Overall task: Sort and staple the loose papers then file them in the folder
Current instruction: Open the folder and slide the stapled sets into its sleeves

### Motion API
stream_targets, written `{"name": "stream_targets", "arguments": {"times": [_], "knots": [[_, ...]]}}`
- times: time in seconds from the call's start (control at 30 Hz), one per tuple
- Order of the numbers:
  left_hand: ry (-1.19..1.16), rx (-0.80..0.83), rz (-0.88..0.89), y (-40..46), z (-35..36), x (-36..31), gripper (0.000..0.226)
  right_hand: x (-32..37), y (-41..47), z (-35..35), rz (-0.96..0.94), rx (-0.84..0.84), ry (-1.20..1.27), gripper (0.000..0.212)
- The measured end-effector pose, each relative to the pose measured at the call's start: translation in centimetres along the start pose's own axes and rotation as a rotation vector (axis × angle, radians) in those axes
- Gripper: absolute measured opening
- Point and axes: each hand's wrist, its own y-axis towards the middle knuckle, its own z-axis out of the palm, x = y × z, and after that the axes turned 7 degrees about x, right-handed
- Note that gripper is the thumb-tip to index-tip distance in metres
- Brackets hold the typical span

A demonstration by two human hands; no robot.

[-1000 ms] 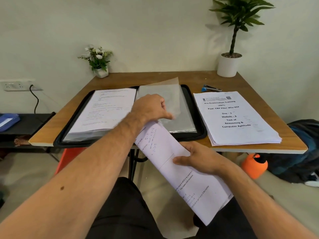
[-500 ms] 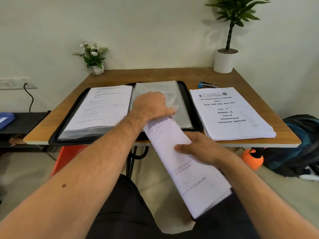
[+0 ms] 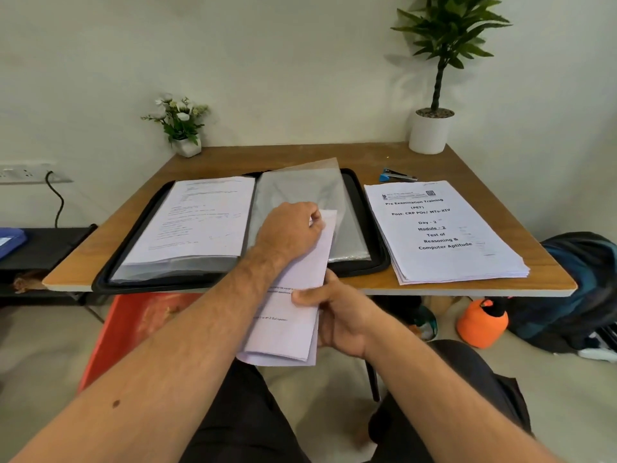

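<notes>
Filing step at the open folder [image 3: 374, 262]: the left hand [image 3: 290, 233] pinches the clear sleeve [image 3: 300, 188] by its near edge, and the right hand [image 3: 340, 315] grips the stapled papers [image 3: 287, 332] at their lower half. Compared with a second ago, the sheets have swung from a slant to nearly in line with the sleeve, their top edge now over its mouth, so insertion appears under way. Remaining papers [image 3: 444, 232] and stapler [image 3: 397, 177] lie right of the folder.
</notes>
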Motion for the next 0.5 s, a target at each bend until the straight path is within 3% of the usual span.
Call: {"name": "stream_targets", "arguments": {"times": [0.07,0.17,0.33,0.4,0.5], "knots": [[-0.014,-0.008,-0.018,0.0,0.0,0.3,0.022,-0.1,0.0,1.4,-0.019,-0.023,-0.139,0.061],[-0.052,-0.003,-0.041,0.1,-0.1,0.5,0.022,0.7,0.8,2.1,-0.061,-0.187,-0.312,0.051],[-0.145,0.07,-0.014,0.4,-0.9,0.0,0.017,3.8,1.8,-0.4,-0.176,-0.504,-0.271,0.009],[-0.141,0.085,-0.015,0.1,-0.9,-0.1,0.018,3.5,1.4,-0.7,-0.148,-0.462,-0.158,0.02],[-0.14,0.085,-0.019,-0.1,-1.0,0.1,0.018,1.9,-0.3,-0.3,-0.062,-0.16,-0.16,0.042]]}}
